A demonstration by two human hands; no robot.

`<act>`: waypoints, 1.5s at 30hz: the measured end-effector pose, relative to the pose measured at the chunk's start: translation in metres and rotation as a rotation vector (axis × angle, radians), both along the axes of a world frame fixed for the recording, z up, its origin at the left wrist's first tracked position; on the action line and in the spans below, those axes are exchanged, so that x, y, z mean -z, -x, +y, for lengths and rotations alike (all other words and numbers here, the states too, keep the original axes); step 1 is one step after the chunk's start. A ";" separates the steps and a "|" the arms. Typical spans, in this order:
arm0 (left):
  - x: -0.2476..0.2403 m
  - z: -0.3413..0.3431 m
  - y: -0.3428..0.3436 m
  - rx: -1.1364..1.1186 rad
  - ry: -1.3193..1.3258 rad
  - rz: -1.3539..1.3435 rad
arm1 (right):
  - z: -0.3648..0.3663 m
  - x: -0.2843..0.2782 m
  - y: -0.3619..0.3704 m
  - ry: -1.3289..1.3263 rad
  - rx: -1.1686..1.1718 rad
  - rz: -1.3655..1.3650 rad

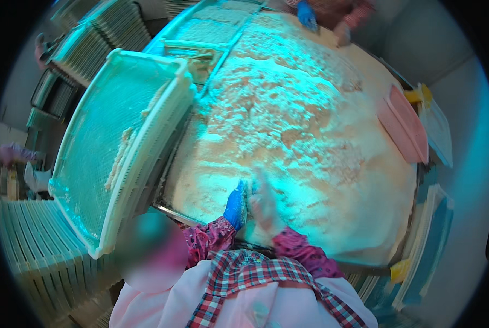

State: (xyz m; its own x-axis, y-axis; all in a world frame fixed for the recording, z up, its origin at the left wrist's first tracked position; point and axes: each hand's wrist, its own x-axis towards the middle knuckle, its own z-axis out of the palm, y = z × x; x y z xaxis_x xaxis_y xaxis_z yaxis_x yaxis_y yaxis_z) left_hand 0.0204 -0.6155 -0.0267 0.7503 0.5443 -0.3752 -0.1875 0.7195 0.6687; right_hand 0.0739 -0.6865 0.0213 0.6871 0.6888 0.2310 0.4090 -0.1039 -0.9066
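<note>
L hand (234, 206), in a blue glove, was over the near edge of the powder (294, 123), fingers pointing away from the body; couldn't tell if they were spread or together, or if they touched it. R hand (265, 209) was just beside it, pale & v blurred, so finger state & contact couldn't be told either. Powder lay white & lumpy across most of the table (177, 215), heaped mid & far, smoother nr the R side. Big mesh tray (99, 147) stood tilted to the L w/ a strip of pale bits on it; slatted stack (42, 235) below that. Pink tub (403, 124) sat at the table's R edge. At the far side, a co-worker's blue-gloved hand (307, 15) & bare-looking hand (342, 34) were nr the powder, approx opp
</note>
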 end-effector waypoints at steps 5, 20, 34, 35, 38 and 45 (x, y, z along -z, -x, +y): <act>-0.061 0.054 0.021 0.261 0.343 -0.106 | -0.053 0.053 -0.033 0.362 -0.013 -0.180; -0.132 0.322 0.146 -0.048 -0.659 0.713 | -0.033 0.046 -0.025 0.257 0.089 -0.231; -0.114 0.189 0.004 0.406 -1.372 0.114 | -0.051 0.023 0.007 0.475 0.104 -0.413; -0.090 0.166 -0.002 0.533 -1.536 0.149 | -0.058 0.030 0.006 0.406 0.130 -0.343; 0.037 0.109 -0.007 0.626 -1.112 -0.001 | -0.106 0.051 -0.014 0.252 0.470 0.100; 0.011 0.014 -0.031 0.520 -1.765 -0.115 | -0.112 0.054 -0.038 0.385 0.739 -0.383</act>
State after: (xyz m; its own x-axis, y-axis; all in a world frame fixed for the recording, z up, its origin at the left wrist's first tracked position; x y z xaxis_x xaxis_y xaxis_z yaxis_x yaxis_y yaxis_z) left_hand 0.0515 -0.6015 -0.0379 0.9286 -0.0672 0.3650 -0.2963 -0.7264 0.6202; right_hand 0.1115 -0.7987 -0.0329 0.9072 0.1818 0.3795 0.3842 -0.7257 -0.5708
